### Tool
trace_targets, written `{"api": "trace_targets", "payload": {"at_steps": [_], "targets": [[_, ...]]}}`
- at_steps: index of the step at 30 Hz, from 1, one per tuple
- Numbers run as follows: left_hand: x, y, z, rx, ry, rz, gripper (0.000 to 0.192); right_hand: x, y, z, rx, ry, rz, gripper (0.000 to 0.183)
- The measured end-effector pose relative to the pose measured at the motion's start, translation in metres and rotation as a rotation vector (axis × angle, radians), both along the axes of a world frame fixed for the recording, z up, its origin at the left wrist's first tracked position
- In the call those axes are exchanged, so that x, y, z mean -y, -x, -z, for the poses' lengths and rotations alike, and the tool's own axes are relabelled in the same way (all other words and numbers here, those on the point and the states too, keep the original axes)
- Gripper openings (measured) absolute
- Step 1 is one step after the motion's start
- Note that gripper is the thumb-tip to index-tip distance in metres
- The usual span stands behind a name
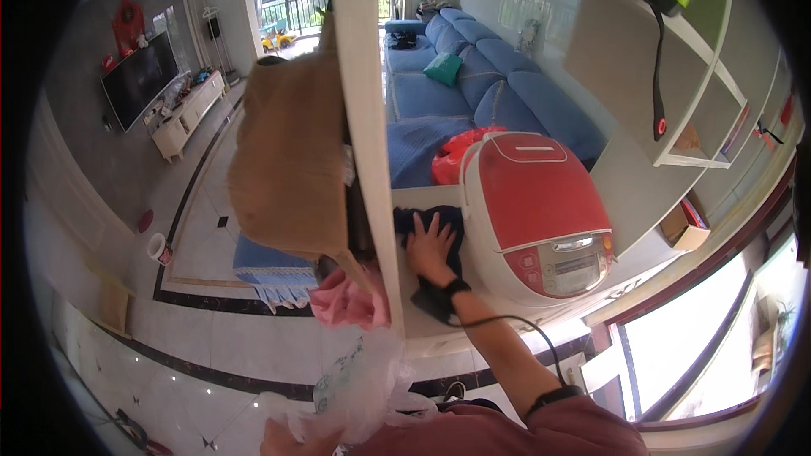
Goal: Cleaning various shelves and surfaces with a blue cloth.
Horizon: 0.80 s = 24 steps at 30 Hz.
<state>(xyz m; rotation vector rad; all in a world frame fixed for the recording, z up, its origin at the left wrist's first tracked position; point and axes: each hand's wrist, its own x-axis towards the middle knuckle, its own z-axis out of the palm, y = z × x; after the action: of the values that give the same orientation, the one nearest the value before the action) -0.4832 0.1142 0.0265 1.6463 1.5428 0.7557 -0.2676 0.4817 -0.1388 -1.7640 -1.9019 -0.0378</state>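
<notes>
My right hand [432,248] lies with its fingers spread on a dark cloth [451,218] on the white cabinet top [421,328]. A wrist strap and a black cable run along that arm. Just right of the hand stands a red and white rice cooker [538,196], lid down, its control panel facing me. At the lower edge my left hand [301,438], partly cut off by the frame, holds a crumpled clear plastic bag [358,380] with green print. The bag covers some of its fingers.
A pale upright post [364,139] stands left of the cabinet top. Beside it hang a brown bag [288,152] and a pink cloth [351,297]. Behind the cooker are a red plastic bag [453,155] and a blue sofa [431,88]. White wall shelves [703,158] are at right.
</notes>
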Motion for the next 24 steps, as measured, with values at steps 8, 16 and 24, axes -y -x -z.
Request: {"api": "trace_targets", "payload": {"at_steps": [8, 16, 24], "targets": [[0.014, 0.034, 0.013, -0.530, -0.670, 0.261, 0.028, -0.086, -0.012, -0.026, -0.026, 0.315, -0.132, 0.050], [-0.021, 0.013, 0.007, -0.530, -0.814, 0.296, 0.050, 0.045, -0.046, -0.016, 0.028, 0.149, -0.605, 0.044], [-0.076, -0.107, -0.057, -0.427, -0.806, 0.010, 0.034, 0.195, -0.139, -0.033, -0.016, 0.101, -0.847, 0.029]]}}
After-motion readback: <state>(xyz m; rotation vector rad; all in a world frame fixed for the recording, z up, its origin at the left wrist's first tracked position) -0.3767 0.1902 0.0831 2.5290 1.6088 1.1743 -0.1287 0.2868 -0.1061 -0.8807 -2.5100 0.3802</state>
